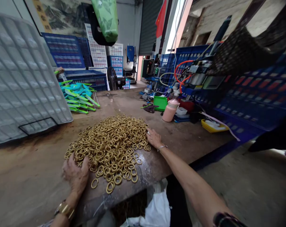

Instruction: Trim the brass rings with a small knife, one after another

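Two bare hands are flanking a broad pile of brass-colored rings (117, 138) heaped on a worn brown table (180, 142). The left hand (75, 173), with a gold watch (65, 209) on its wrist, is pressing open, fingers spread, against the pile's near-left edge; the right hand (154, 138), wearing a silver bracelet (162, 148), is lying loosely open with its fingers touching the right edge. A few loose rings are lying near the table's front edge. Beyond the right hand, a pink bottle (170, 111) is standing near a green tray (160, 103), while teal and lime-green pieces (80, 96) are lying stacked at the far left, beside a large translucent panel (25, 78).
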### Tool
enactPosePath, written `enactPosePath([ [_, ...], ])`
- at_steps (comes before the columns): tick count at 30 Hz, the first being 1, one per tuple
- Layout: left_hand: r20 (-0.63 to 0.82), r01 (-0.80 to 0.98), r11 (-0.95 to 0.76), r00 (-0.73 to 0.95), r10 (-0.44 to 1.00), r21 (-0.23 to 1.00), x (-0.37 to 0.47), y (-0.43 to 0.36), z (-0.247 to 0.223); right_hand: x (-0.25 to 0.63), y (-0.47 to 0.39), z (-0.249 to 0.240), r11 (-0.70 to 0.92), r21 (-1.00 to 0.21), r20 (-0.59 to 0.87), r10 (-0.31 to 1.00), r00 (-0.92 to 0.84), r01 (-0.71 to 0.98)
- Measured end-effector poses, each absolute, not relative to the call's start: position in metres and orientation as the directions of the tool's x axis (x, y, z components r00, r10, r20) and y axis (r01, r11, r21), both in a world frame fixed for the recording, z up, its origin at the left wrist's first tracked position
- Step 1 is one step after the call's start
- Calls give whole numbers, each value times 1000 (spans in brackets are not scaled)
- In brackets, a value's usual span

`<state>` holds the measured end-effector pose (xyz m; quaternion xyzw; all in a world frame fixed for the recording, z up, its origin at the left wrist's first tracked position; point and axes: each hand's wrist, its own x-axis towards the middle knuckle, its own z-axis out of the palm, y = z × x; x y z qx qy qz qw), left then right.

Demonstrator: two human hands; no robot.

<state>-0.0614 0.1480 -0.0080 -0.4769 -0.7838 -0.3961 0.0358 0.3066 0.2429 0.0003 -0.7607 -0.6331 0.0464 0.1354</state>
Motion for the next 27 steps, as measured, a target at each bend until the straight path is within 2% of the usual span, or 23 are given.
enactPosePath([
  [6,297,846,328,-471,831,421,-60,160,3,262,231,-6,-16,-315,164,984,72,949],
  [9,257,887,289,-393,883,361,-57,161,6,243,227,-6,62,-344,204,979,10,937],
  [15,237,936,159,-239,942,314,-55,169,6,224,224,-1,92,-357,198,980,-21,930],
  [18,268,925,104,-212,940,366,-58,175,0,224,222,7,159,-299,160,980,-115,941],
  [21,369,871,20,-229,901,491,-64,178,-8,226,217,21,224,-234,129,972,-198,946],
  [24,504,802,-97,-271,820,589,-71,178,-15,234,206,33,205,-207,176,970,-170,957],
  [27,524,772,-130,-288,801,623,-74,175,-17,250,188,32,189,-248,237,963,-130,950],
])
